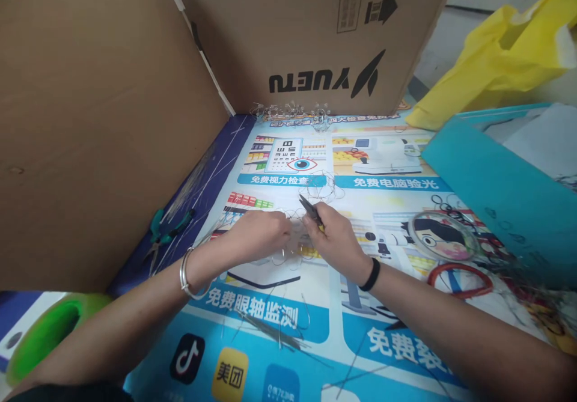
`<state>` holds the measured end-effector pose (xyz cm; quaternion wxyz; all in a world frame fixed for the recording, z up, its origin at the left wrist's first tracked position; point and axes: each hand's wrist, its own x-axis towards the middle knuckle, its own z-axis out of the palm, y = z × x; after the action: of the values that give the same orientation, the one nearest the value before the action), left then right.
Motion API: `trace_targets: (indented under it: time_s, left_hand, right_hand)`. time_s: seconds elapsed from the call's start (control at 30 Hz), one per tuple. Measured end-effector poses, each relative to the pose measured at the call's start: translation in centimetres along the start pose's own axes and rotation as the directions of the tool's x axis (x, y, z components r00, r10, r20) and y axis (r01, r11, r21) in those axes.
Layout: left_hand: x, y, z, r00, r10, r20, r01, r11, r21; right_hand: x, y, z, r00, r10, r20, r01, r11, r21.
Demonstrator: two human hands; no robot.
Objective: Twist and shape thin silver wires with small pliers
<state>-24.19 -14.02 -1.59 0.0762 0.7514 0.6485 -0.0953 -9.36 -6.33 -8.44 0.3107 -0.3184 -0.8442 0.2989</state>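
Observation:
My left hand (264,234) is closed in a pinch on a thin wire piece (293,249), whose fine loops hang between my two hands. My right hand (336,240) grips a pair of pliers (309,208) with dark pointed jaws aimed up and left; most of the handle is hidden in the palm. Just beyond the hands lies a tangle of thin wire loops (327,187). Nearer to me, a bundle of straight cut wires (270,330) rests on the printed sheet (311,354).
Cardboard panels (112,119) stand at the left and back, with wire pieces (293,110) along the back one. Teal-handled pliers (164,231) lie left. A green tape roll (49,336), red-handled scissors (460,280), a clear round container (442,237), a blue box (505,191) and yellow bag (491,59) surround the sheet.

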Motion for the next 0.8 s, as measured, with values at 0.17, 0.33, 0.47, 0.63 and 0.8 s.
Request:
trace_targets:
  time_s: [0.17,0.33,0.47,0.63,0.8]
  left_hand:
    - [-1.2,-1.1,1.9,0.978,-0.008,-0.209,-0.055,0.954,-0.294]
    - [-2.0,-2.5,3.5,0.928,-0.026,-0.372,-0.184,0.835,-0.518]
    - [-2.1,-3.0,4.1,0.907,-0.069,-0.416,-0.216,0.770,-0.600]
    - [-2.2,-2.9,4.5,0.881,-0.132,-0.454,-0.226,0.726,-0.649]
    - [-2.2,-2.8,4.8,0.857,-0.200,-0.475,-0.207,0.711,-0.672]
  right_hand:
    - [0.1,0.0,-0.1,1.000,-0.004,-0.007,0.004,1.000,0.002]
    - [0.0,-0.1,-0.2,1.000,-0.003,0.001,0.003,1.000,0.002]
    - [0.0,-0.1,-0.3,1.000,-0.002,0.013,0.002,1.000,0.011]
    - [0.0,-0.3,-0.4,1.000,0.008,0.030,-0.008,1.000,0.019]
    - [0.0,-0.4,-0.6,0.999,0.029,0.046,-0.030,0.999,0.020]
